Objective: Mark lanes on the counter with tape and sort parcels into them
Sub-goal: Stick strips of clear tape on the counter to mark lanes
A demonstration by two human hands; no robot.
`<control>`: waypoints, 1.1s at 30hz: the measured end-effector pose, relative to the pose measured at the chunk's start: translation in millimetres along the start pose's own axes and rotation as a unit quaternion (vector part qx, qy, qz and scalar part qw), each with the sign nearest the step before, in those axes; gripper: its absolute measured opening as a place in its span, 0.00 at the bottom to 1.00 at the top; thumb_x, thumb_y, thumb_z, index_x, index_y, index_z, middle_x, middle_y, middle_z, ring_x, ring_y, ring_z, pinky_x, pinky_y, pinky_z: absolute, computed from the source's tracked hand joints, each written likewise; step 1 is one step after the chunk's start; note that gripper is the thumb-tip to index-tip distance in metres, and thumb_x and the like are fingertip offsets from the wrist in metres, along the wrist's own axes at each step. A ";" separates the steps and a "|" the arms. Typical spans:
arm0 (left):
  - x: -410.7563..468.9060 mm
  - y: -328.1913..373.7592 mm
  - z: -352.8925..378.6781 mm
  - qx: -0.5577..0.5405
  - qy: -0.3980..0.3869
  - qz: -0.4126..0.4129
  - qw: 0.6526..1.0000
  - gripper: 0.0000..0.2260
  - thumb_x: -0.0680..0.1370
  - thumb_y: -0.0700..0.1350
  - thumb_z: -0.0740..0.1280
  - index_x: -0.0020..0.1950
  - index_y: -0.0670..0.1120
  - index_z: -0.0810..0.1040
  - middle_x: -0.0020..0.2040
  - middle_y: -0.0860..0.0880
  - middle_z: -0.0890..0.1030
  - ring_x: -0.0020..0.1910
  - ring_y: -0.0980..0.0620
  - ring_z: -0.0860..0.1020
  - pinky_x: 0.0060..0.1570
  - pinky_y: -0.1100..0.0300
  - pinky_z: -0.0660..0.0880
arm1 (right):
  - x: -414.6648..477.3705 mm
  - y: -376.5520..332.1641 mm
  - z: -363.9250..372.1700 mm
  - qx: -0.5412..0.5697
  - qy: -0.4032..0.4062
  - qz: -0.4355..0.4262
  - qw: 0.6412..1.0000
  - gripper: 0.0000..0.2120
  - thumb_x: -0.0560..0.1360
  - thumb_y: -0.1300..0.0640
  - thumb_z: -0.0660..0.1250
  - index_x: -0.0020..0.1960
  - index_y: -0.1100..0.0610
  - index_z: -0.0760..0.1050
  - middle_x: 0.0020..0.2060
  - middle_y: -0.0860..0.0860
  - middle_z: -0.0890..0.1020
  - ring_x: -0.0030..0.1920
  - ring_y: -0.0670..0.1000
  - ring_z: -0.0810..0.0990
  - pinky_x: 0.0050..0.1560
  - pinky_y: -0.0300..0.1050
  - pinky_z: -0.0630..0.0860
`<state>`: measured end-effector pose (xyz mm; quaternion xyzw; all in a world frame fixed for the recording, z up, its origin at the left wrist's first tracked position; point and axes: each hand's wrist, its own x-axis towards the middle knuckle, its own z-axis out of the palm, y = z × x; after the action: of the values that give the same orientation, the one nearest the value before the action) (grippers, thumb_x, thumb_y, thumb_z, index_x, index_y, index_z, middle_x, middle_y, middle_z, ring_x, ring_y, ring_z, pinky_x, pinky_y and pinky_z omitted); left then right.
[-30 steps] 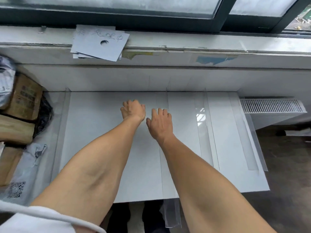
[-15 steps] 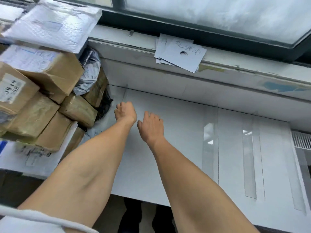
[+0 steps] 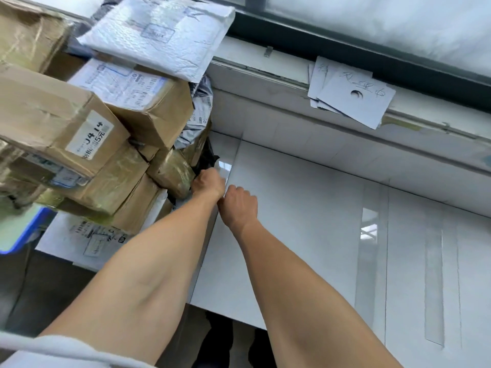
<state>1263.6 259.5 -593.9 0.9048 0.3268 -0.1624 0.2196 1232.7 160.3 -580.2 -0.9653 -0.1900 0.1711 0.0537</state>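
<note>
White counter (image 3: 305, 208) striped with clear tape strips (image 3: 369, 235) at right, parcels (image 3: 87, 144) heaped upper left; left hand (image 3: 208, 181) curled against the heap, grip unclear, right hand (image 3: 239, 205) loosely curled, empty, mid-frame.

both hands (image 3: 208, 181) (image 3: 239, 204) outstretched, fingers curled, side by side

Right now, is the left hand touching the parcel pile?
Cannot tell. In the head view the left hand sits right against the taped brown parcel at the foot of the pile, but its fingers are hidden, so neither contact nor gap shows plainly.
</note>
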 end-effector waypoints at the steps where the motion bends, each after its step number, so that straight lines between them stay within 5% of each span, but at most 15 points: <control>1: 1.3 -1.3 2.4 -0.014 -0.018 0.004 1.000 0.15 0.79 0.48 0.64 0.52 0.37 0.81 0.55 0.38 0.81 0.52 0.38 0.80 0.47 0.52 0.76 | 1.0 -2.6 3.4 0.018 -0.020 0.014 1.000 0.14 0.82 0.50 0.56 0.58 0.58 0.73 0.54 0.55 0.80 0.54 0.56 0.79 0.44 0.47 0.67; 5: 4.9 -5.4 13.5 -0.014 -0.070 0.015 0.997 0.17 0.77 0.51 0.67 0.52 0.37 0.81 0.54 0.38 0.81 0.51 0.38 0.80 0.42 0.55 0.73 | -0.4 -9.6 19.0 0.081 -0.065 0.054 0.993 0.15 0.81 0.49 0.57 0.53 0.57 0.77 0.49 0.54 0.83 0.48 0.56 0.82 0.38 0.43 0.68; 11: 7.5 -4.4 20.4 0.028 -0.064 0.053 0.996 0.07 0.77 0.42 0.65 0.43 0.39 0.79 0.50 0.39 0.82 0.47 0.40 0.81 0.34 0.57 0.70 | -3.5 -15.6 32.8 0.147 -0.083 0.083 0.982 0.10 0.79 0.55 0.60 0.51 0.58 0.77 0.47 0.55 0.82 0.46 0.57 0.81 0.38 0.44 0.68; 17: 7.3 4.3 15.1 0.095 -0.026 0.056 0.994 0.08 0.79 0.39 0.65 0.56 0.38 0.79 0.57 0.40 0.79 0.55 0.41 0.79 0.46 0.53 0.74 | -6.9 -19.7 22.2 0.171 -0.095 0.078 0.978 0.06 0.77 0.60 0.59 0.43 0.56 0.72 0.41 0.55 0.80 0.42 0.58 0.79 0.38 0.45 0.69; 20: 2.5 6.2 13.3 0.105 -0.003 0.064 0.992 0.09 0.81 0.40 0.63 0.57 0.37 0.79 0.57 0.39 0.80 0.55 0.40 0.80 0.46 0.53 0.74 | -9.4 -18.5 16.6 0.170 -0.104 0.079 0.977 0.11 0.77 0.61 0.60 0.36 0.55 0.66 0.42 0.55 0.81 0.44 0.58 0.80 0.39 0.45 0.70; 25: -11.5 19.4 1.6 0.181 0.028 0.105 0.977 0.14 0.78 0.29 0.58 0.59 0.38 0.78 0.58 0.39 0.79 0.58 0.41 0.79 0.49 0.53 0.75 | -20.9 -16.2 5.7 0.144 -0.100 0.073 0.982 0.16 0.75 0.63 0.61 0.32 0.53 0.59 0.30 0.48 0.65 0.42 0.55 0.78 0.39 0.44 0.68; 33: -50.0 61.4 -15.3 0.215 0.028 0.143 0.966 0.13 0.76 0.29 0.61 0.56 0.39 0.79 0.56 0.41 0.80 0.56 0.41 0.79 0.46 0.53 0.75 | -46.5 4.8 -22.8 0.126 -0.078 0.049 0.988 0.16 0.76 0.63 0.61 0.33 0.53 0.59 0.30 0.48 0.66 0.39 0.52 0.72 0.34 0.43 0.65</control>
<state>1269.9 198.8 -541.1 0.9723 0.1571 -0.1700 0.0316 1201.9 137.1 -545.3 -0.9425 -0.1231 0.2710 0.1517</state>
